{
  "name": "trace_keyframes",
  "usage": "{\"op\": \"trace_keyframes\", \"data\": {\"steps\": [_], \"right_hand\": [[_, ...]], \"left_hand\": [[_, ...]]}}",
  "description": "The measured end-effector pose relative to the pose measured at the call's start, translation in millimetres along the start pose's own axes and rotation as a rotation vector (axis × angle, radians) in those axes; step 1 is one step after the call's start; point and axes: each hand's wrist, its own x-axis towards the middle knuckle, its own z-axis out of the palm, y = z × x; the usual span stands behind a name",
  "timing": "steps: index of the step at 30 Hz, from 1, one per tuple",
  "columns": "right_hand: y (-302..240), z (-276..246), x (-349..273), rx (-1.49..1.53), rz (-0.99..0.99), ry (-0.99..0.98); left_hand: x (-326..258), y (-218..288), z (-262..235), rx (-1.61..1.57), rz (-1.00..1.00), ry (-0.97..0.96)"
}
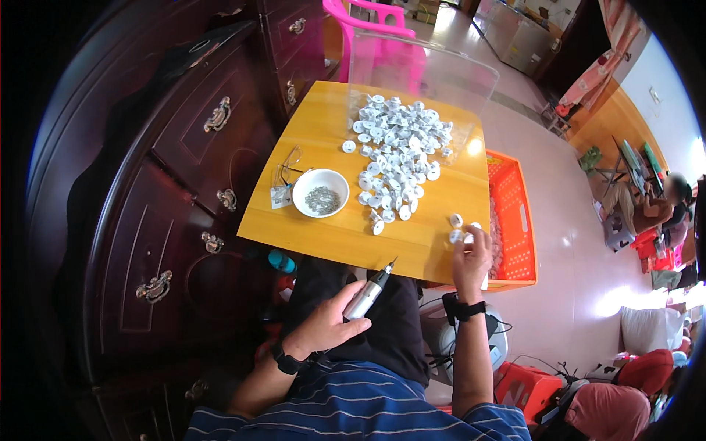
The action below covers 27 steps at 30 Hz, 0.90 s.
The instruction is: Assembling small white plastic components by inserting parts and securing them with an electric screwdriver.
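Observation:
My left hand [327, 323] is wrapped around a silver electric screwdriver [363, 300], held over my lap. Its dark tip points up and right, toward the table's near edge. At the right front corner of the yellow wooden table [323, 234], my right hand [474, 263] has its fingers bent down onto a small white round plastic part [468, 238]. A few similar parts lie beside those fingertips. Farther back spreads a big pile of white disc-shaped plastic parts [401, 147]. A white bowl [296, 195] of small metal screws [322, 200] stands left of the pile.
Behind the pile stands a clear plastic bin [426, 45] on its side. Eyeglasses [291, 167] lie beside the bowl. An orange crate [526, 242] adjoins the table's right side. Dark drawers [198, 147] line the left; a pink chair [379, 29] is behind. Other people sit far right.

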Motion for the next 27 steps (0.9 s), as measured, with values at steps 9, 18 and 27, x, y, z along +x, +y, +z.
{"op": "trace_keyframes", "data": {"steps": [9, 18, 27], "right_hand": [[-96.2, 35.8, 26.1, 0.214, -0.207, -0.326], [-178.8, 180.0, 44.1, -0.339, -0.635, -0.733], [-171.9, 223.5, 42.6, -0.549, -0.611, -0.798]], "left_hand": [[-15.9, -22.5, -6.9, 0.034, 0.052, 0.058], [-41.6, -17.3, -17.0, 0.069, -0.064, 0.044], [-58.9, -34.7, -25.4, 0.121, 0.02, 0.127]]}}
